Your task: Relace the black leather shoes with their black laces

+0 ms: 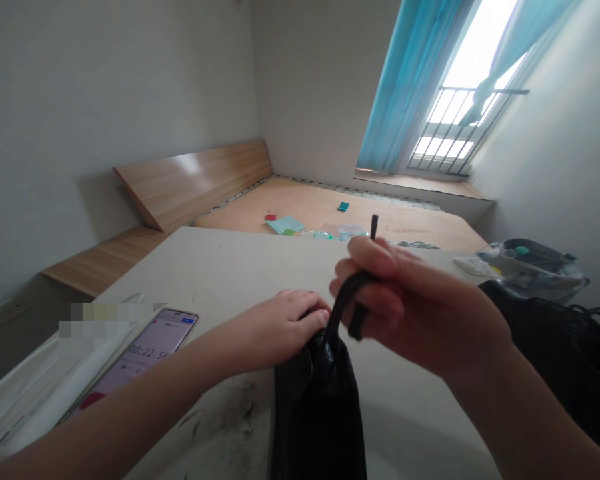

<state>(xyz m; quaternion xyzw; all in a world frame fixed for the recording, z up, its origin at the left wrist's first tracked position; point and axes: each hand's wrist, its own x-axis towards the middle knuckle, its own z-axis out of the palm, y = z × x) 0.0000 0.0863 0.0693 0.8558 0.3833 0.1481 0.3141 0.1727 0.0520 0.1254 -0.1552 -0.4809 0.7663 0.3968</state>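
A black leather shoe [320, 420] stands on the white table [235, 260] in front of me, its lower part cut off by the frame's bottom edge. My left hand [280, 330] is closed over the shoe's far upper part, thumb and fingers gripping the leather. From the shoe a black shoelace [336, 317] rises and bends into my right hand [425, 310]. The right fingers are curled round the lace, and a short end sticks up above them. Some slight blur softens the right hand. Its palm side hides part of the lace.
On the right lies another black shoe [545, 353] with laces, by a clear plastic bag [545, 270]. A phone [150, 353] showing a timer and white plastic packaging [70, 380] lie at left. Beyond the table is a bed [305, 197] with small packets and a wooden headboard [195, 183].
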